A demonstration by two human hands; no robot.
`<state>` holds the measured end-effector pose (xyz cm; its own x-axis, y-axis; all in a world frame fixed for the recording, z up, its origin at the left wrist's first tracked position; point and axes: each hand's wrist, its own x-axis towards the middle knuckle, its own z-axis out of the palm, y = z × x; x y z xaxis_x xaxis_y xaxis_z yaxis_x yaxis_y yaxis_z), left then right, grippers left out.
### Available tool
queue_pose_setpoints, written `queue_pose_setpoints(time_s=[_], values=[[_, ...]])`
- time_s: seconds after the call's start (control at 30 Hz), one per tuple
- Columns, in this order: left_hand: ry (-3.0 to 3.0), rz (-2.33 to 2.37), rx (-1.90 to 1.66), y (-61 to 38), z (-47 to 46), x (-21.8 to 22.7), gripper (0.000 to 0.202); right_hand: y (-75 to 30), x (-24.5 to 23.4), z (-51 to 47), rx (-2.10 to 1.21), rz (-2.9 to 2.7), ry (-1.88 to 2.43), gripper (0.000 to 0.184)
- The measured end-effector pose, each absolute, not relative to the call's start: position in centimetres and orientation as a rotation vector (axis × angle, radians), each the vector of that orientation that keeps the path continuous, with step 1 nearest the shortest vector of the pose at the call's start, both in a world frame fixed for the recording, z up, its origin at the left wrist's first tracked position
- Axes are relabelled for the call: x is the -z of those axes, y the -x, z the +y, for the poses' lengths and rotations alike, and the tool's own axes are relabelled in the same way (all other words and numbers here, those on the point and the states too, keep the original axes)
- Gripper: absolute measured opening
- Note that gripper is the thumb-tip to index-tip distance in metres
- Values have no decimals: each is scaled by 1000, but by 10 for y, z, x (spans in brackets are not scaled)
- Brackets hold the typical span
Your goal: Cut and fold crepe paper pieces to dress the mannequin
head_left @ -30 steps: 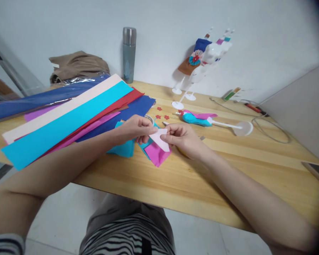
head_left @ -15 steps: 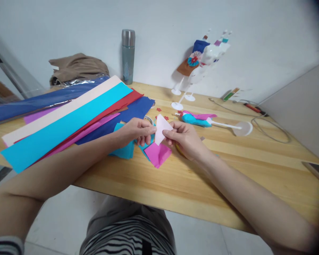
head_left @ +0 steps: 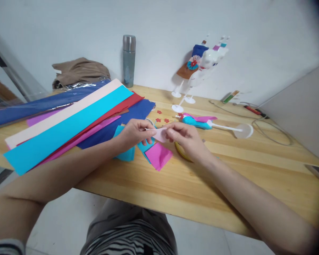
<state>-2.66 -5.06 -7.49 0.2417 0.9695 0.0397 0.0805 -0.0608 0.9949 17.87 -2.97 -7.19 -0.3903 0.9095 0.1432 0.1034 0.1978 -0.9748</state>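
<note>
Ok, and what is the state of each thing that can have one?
Pale paper: held between left hand and right hand
Bottle: upright, closed
Brown cloth: crumpled
Blue bundle: inside clear plastic
Turquoise strip: unfolded
Pink square: lying unheld
Red flowers: loose
White stands: upright
Wrapped stand: lying down

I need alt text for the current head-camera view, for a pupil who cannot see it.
A person's left hand and right hand hold a small pale pink piece between them above a wooden table. A magenta piece lies nearby; long coloured sheets lie to the left, and a flask stands behind.
</note>
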Motion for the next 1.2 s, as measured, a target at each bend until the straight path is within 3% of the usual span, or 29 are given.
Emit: queue_pose_setpoints(time_s=[0.17,0.33,0.5,0.57,0.73,0.9,1.03,1.2], values=[[-1462,959,-1241,28,-50,77,21,-179,76,-26,-1533,-1403,979,42],[-1465,873,-1301,27,-47,84,20,-178,77,-29,-1621,-1453,907,37],[-1154,884,-1193,27,-49,82,57,-174,74,-30,-1398,-1481,950,23],[-1095,844,-1098,27,-49,81,62,-173,73,-31,-1322,-1487,984,21],[-1189,918,-933,27,-48,80,35,-172,75,-35,-1334,-1558,970,25],[-1232,984,-929,25,-50,75,10,-174,79,-36,-1159,-1808,894,47],[-1322,1053,-863,23,-51,70,8,-176,81,-32,-1102,-1754,923,23],[-1381,1115,-869,22,-51,67,11,-176,75,-29,-1281,-1633,955,24]])
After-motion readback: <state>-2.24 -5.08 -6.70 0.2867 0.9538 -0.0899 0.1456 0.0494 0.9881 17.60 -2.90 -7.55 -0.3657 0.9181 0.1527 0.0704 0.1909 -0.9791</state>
